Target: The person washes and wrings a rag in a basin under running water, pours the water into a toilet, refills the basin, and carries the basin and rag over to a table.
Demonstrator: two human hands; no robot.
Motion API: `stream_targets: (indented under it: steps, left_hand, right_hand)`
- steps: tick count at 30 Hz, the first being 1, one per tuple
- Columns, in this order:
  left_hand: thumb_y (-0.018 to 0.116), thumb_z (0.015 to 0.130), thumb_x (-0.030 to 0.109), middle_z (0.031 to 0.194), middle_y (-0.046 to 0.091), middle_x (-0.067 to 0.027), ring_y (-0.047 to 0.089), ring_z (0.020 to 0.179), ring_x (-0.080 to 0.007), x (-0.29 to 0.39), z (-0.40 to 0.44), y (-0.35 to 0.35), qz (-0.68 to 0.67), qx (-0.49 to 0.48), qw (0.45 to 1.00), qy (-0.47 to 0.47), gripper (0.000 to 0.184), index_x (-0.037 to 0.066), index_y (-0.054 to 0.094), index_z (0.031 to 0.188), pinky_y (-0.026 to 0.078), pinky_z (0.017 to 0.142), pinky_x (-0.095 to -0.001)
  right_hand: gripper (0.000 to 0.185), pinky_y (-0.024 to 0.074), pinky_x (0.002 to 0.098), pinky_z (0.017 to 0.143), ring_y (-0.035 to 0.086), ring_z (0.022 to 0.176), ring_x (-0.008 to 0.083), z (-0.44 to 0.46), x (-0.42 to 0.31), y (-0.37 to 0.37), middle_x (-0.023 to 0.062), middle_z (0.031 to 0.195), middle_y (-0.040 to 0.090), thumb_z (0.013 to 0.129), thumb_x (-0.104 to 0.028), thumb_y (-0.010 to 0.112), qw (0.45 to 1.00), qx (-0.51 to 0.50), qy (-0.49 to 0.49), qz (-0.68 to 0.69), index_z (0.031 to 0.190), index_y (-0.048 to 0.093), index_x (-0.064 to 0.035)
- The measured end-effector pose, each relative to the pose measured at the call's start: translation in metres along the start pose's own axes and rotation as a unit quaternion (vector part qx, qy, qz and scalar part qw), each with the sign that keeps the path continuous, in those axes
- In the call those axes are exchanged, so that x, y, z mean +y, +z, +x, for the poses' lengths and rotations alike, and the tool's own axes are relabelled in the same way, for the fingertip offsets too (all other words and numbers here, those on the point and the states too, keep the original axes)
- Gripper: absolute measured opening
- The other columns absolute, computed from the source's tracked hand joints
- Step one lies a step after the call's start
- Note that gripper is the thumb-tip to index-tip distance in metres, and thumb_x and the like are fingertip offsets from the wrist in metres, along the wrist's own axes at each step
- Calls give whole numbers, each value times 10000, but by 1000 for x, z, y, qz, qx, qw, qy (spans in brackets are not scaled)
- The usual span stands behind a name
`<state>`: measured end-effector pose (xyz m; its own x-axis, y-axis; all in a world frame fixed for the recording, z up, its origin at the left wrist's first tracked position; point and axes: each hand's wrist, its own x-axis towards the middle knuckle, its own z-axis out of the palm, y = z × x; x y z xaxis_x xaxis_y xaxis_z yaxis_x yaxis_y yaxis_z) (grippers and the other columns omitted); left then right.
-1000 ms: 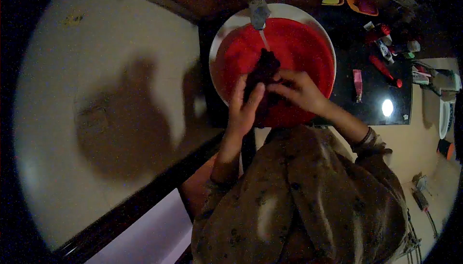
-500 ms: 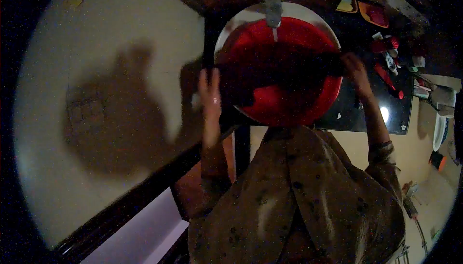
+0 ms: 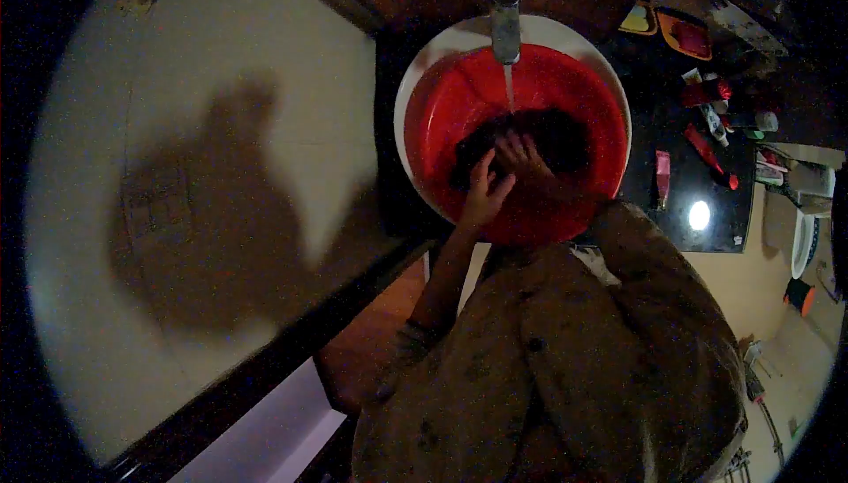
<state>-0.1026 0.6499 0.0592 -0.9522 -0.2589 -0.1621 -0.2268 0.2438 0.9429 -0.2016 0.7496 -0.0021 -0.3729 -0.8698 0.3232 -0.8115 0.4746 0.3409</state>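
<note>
Inside red basin [image 3: 565, 72]: left hand [image 3: 482, 199], right hand [image 3: 528, 162] over dark cloth [image 3: 563, 134]; fingers parted

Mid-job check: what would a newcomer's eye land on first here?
The bright red basin, ringed by a white rim at centre. Inside it, the left hand and right hand are at a dark bundle below the running tap. A large shadow darkens the pale surface at picture left.

Two hands [image 3: 486, 196] [image 3: 527, 162], one cloth [image 3: 564, 137], one basin [image 3: 556, 75], one tap [image 3: 505, 33]
</note>
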Motion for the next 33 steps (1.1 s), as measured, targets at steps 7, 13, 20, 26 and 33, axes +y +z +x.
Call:
stream_targets:
  steps: [7,13,20,26,33]
  left_hand:
    - [572,838,209,1282,387,-167,361,1191,-253,-24,8,12,-74,31,997,24,527,47,355,1290,312,965,-342]
    - [566,840,206,1253,420,-149,401,1168,-265,-29,-3,7,-134,47,990,-17,488,50,384,1265,334,948,-359]
    - [556,830,157,1065,533,-79,533,967,-267,-71,-7,40,-578,-17,732,-361,355,52,466,1157,438,821,-363]
    - [542,798,106,1004,544,-166,526,936,-310,-116,3,79,-356,-21,904,-234,349,21,465,1128,440,816,-363]
    - [606,759,108,1172,504,-122,485,1064,-285,-49,6,49,-136,-51,985,-97,551,12,381,1253,400,902,-365]
  right_hand:
    - [526,266,483,1003,315,1229,320,-22,42,25,122,1332,346,790,-344,497,968,-120,137,172,1251,429,-100]
    - [482,415,447,881,439,1117,336,-8,77,-47,148,1289,388,788,-406,509,929,-236,-103,266,1175,493,-119]
    - [489,483,434,745,570,916,343,-3,85,-17,194,1130,500,784,-364,539,818,-444,27,365,1179,473,-84]
    - [523,457,395,790,559,939,341,-25,20,77,167,1088,552,772,-334,581,826,-236,148,489,1187,461,-39]
    - [536,402,312,871,515,1003,184,15,118,-64,114,1122,556,803,-437,568,539,-328,209,747,1166,513,-46]
